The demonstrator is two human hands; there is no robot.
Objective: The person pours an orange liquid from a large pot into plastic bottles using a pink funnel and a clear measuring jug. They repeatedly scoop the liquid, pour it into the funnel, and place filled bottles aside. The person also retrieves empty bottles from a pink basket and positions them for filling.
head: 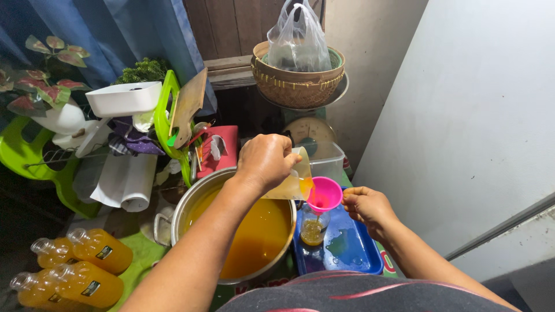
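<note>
While the left hand (265, 160) grips a tilted jug (292, 180) over the pink funnel (325, 195), the right hand (365, 205) pinches its rim; the blue tray (350, 251) lies near a grey wall (462, 115), seemingly on a green bench (141, 254).

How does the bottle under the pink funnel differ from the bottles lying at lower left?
The bottle under the funnel stands upright on the blue tray, open, with only a little orange liquid at its bottom. The lower-left bottles lie on their sides, full, with labels on them. All are clear and hold the same orange liquid.

Head view, steeply down, seemingly close.
</note>
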